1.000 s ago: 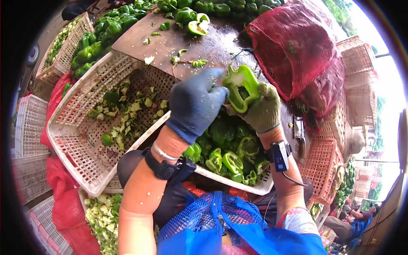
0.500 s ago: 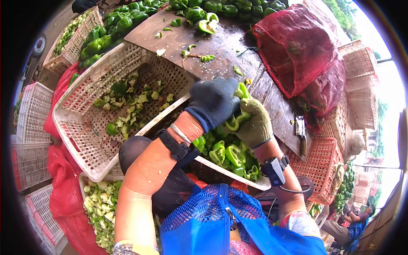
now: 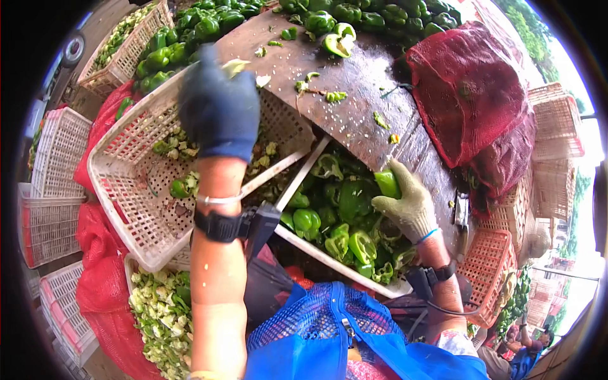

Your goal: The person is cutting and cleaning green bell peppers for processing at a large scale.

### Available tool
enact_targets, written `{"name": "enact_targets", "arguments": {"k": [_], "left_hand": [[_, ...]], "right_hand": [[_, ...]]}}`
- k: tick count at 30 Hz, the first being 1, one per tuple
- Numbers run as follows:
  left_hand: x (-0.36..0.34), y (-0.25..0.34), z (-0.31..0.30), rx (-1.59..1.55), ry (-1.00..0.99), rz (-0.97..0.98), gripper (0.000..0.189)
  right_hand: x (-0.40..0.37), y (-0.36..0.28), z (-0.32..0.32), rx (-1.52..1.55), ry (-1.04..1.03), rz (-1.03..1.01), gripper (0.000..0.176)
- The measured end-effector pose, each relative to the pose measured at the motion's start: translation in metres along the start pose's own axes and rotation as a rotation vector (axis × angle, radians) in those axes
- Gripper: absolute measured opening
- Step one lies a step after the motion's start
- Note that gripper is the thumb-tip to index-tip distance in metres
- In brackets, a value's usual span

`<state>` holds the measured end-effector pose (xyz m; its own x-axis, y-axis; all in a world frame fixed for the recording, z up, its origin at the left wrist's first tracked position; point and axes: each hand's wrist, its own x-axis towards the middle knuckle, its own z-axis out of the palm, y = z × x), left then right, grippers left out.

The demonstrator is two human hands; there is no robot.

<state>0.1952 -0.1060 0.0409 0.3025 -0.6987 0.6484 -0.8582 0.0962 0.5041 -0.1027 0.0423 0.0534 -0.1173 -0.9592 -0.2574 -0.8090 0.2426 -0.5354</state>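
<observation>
Left hand (image 3: 218, 107) has swung over the scrap basket (image 3: 120, 190), its grip unclear; right hand (image 3: 408, 206) clasps the pepper half (image 3: 387, 183) between its fingers.

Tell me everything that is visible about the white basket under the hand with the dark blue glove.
The white basket is a rectangular crate of what looks like plastic lattice. It sits tilted over red mesh sacks, its far end beside the wooden board. Pale green pepper scraps lie inside. The left hand hangs above it; contact cannot be told.
</observation>
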Motion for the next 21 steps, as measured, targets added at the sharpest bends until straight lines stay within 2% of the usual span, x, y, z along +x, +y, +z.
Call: {"name": "enact_targets", "arguments": {"k": [1,3,4,5,7,9,11,12,13,15,16,17,18,19,21], "left_hand": [[0.001,-0.006,-0.005,0.092,0.063,0.011,0.051],[0.000,-0.005,-0.006,0.049,0.190,0.077,0.059],[-0.003,-0.004,-0.002,-0.014,0.223,0.099,0.061],[-0.004,-0.001,0.004,-0.077,0.267,0.121,0.064],[-0.007,0.010,0.003,-0.163,0.180,0.019,0.054],[-0.010,0.015,0.004,-0.167,0.101,0.031,0.050],[-0.012,0.017,0.005,-0.202,0.059,0.045,0.047],[-0.012,0.020,0.002,-0.196,-0.010,0.012,0.047],[-0.013,0.019,0.003,-0.211,0.011,0.026,0.047],[-0.015,0.016,0.008,-0.245,0.052,0.052,0.047],[-0.016,0.016,0.006,-0.256,0.019,0.037,0.048],[-0.018,0.017,0.003,-0.262,0.008,0.037,0.049],[-0.019,0.018,0.002,-0.270,-0.002,0.043,0.050],[-0.020,0.018,0.000,-0.276,-0.006,0.047,0.050],[-0.024,0.023,-0.001,-0.303,-0.029,0.047,0.052]], "right_hand": [[0.014,0.000,-0.012,-0.509,0.056,-0.066,0.075],[0.053,0.049,0.006,-0.211,0.524,-0.175,0.072],[0.076,0.053,0.020,-0.126,0.626,-0.088,0.072],[0.097,0.051,0.032,-0.285,0.629,-0.087,0.074],[0.154,0.037,0.074,-0.006,0.619,-0.120,0.063],[0.175,-0.046,0.083,-0.313,0.576,-0.115,0.058],[0.206,-0.100,0.091,-0.185,0.381,-0.220,0.050],[0.224,-0.117,0.106,-0.206,0.227,-0.377,0.048],[0.238,-0.132,0.122,-0.227,0.073,-0.533,0.046],[0.223,-0.144,0.146,0.553,-0.021,-1.010,0.037],[0.234,-0.147,0.136,0.355,0.064,-1.071,0.044],[0.240,-0.144,0.122,0.219,0.362,-0.985,0.038],[0.259,-0.140,0.102,0.245,0.533,-0.975,0.035],[0.297,-0.122,0.087,0.144,0.683,-0.929,0.035],[0.336,-0.102,0.045,-0.127,0.920,-0.704,0.046]]}}
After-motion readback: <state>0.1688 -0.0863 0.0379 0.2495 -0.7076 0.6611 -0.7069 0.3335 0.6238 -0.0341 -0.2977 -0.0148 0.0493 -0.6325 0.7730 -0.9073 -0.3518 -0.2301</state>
